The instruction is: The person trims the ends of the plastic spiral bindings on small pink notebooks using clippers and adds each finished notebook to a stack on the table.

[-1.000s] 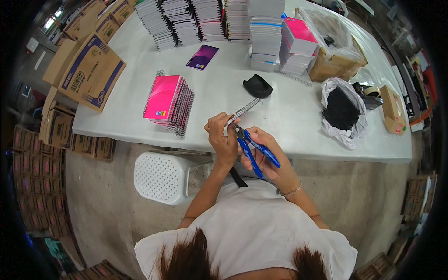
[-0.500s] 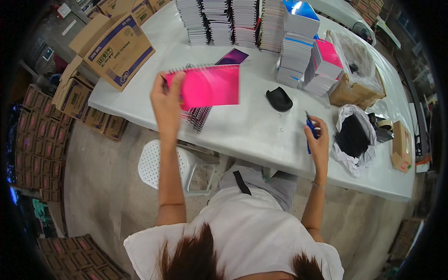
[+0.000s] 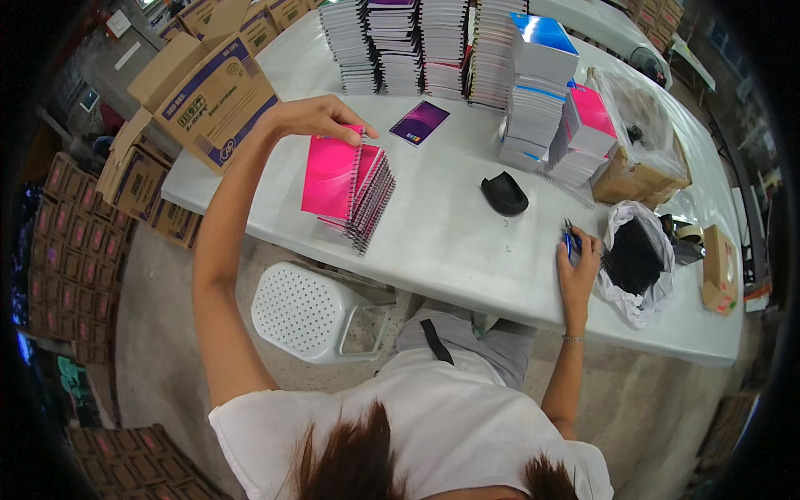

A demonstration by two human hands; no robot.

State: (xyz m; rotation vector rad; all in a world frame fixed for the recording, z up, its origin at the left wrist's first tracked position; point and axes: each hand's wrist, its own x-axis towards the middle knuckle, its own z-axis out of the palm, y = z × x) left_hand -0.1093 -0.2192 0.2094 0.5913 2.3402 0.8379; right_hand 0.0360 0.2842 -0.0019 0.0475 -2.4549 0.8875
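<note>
"What is the left hand (image 3: pixel 323 117) doing, centre-left of the frame?"

"It is bent over at the wrist, thumb and fingers pinched on the top corner of a pink spiral notebook (image 3: pixel 327 179), by the coil. The far fingertips are hard to make out."

"And underneath?"

"A pile of spiral notebooks (image 3: pixel 372 212), fanned at the coils; the top one hides most of their covers (I can't count them)."

"The right hand (image 3: pixel 581 265)?"

"Right of centre, fingers curled around blue-handled pliers (image 3: pixel 570 240). The palm covers most of the handles, and I can't tell whether the jaws are apart."

"Anything near it?"

"A white plastic bag (image 3: pixel 640 310) of black pieces, too small to make out singly. The tall notebook stacks (image 3: pixel 400 54) are cut off by the upper edge."
</note>
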